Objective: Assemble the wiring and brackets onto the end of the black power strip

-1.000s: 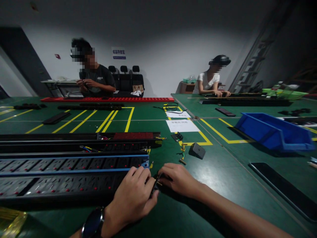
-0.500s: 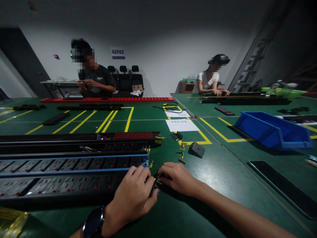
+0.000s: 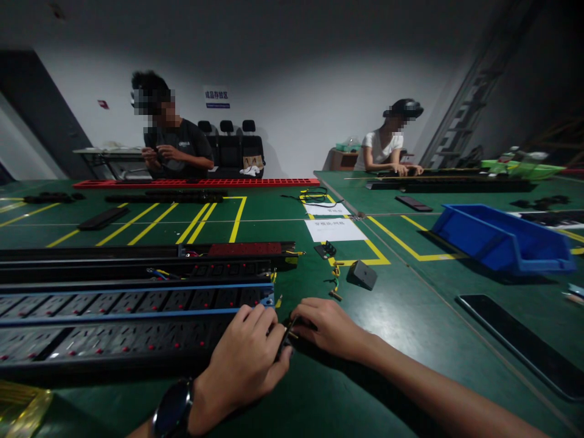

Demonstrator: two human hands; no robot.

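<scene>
My left hand (image 3: 246, 356), with a black watch on its wrist, is closed around a small flat dark part (image 3: 286, 337) at the right end of the nearest power strip (image 3: 137, 342). My right hand (image 3: 328, 328) pinches at the same part from the right, its fingertips partly hidden. A short brass-coloured bit shows between the hands. Just beyond lies a blue-edged power strip (image 3: 114, 304) with a row of black sockets and red dots. Behind it are black rails, one bearing a dark red socket block (image 3: 245, 249) and loose wires.
A grey block (image 3: 362, 275), a short yellow-green wire (image 3: 336, 280) and a small black bracket (image 3: 325, 249) lie ahead. To the right are a blue bin (image 3: 502, 243) and a phone (image 3: 524, 347). Two co-workers sit across the green table, beyond a long red rail (image 3: 196, 183).
</scene>
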